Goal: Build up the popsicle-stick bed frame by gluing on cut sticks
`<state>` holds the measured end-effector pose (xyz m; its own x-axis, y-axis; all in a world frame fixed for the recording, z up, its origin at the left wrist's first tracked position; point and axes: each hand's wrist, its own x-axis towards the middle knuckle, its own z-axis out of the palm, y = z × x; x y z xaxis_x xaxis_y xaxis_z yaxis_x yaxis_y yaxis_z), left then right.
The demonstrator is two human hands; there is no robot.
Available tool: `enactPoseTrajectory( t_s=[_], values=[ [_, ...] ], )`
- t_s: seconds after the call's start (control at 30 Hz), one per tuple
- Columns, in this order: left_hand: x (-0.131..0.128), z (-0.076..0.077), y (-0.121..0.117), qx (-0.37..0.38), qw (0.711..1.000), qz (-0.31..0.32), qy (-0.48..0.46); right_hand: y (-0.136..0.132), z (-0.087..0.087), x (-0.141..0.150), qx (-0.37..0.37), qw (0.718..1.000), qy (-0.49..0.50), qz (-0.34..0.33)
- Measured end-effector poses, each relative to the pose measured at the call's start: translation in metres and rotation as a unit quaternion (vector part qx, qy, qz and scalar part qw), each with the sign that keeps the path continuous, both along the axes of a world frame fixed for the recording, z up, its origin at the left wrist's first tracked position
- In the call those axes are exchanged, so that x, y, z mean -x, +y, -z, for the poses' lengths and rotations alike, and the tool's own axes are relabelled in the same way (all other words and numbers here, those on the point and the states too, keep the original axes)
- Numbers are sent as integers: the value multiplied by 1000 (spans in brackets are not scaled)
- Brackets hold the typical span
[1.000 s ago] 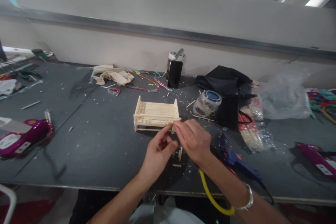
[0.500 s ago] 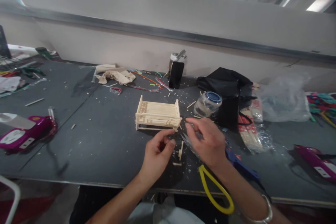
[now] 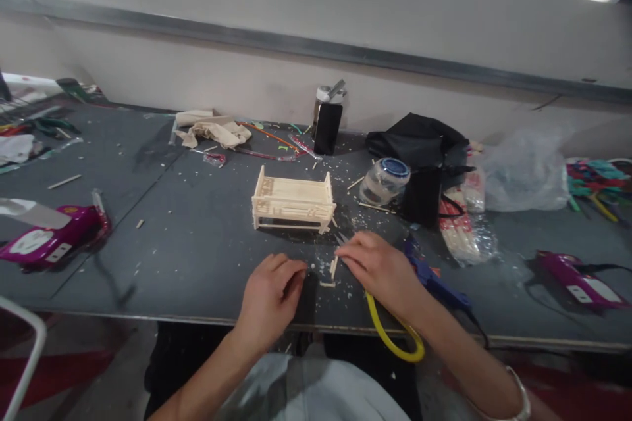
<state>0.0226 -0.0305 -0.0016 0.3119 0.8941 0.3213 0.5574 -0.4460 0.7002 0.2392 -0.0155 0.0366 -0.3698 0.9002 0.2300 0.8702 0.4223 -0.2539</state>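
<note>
A small bed-like frame of pale wooden sticks [image 3: 295,200] stands upright on the dark table, beyond both hands. My left hand [image 3: 271,296] is closed near the table's front edge, thumb and fingers together; whether anything is between them I cannot make out. My right hand [image 3: 378,270] has its fingertips pinched at the upper end of a short wooden stick [image 3: 334,268]. Another stick piece [image 3: 326,285] lies just below. Yellow-handled scissors [image 3: 390,342] lie partly under my right hand, with the blade tips showing past its fingers.
A blue glue gun [image 3: 434,279] lies right of my right hand. Behind are a blue-lidded jar [image 3: 385,181], a black bag [image 3: 419,138], a phone [image 3: 328,128] against a bottle, and crumpled cloth [image 3: 214,128]. Purple devices [image 3: 62,233] sit at both sides. Wood scraps are scattered about.
My left hand has drawn back left, away from the stick frame. My right hand has come down to the short stick. The view has tilted slightly downward.
</note>
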Motion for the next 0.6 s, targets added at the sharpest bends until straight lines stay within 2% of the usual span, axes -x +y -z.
enactPoseTrajectory(
  t_s=[0.1,0.2,0.47,0.6],
  values=[
    [-9,-2,-3,-14,999,9,34,-1,11,3,-31,996,-73,-46],
    [-18,-4,-6,-15,998,27,47,1,11,2,-34,990,-118,-76],
    [-22,-2,-8,-17,997,20,70,1,12,-4,-19,994,-48,-96],
    [-24,-4,-4,-30,997,17,70,2,15,-7,-59,988,-117,-86]
  ],
)
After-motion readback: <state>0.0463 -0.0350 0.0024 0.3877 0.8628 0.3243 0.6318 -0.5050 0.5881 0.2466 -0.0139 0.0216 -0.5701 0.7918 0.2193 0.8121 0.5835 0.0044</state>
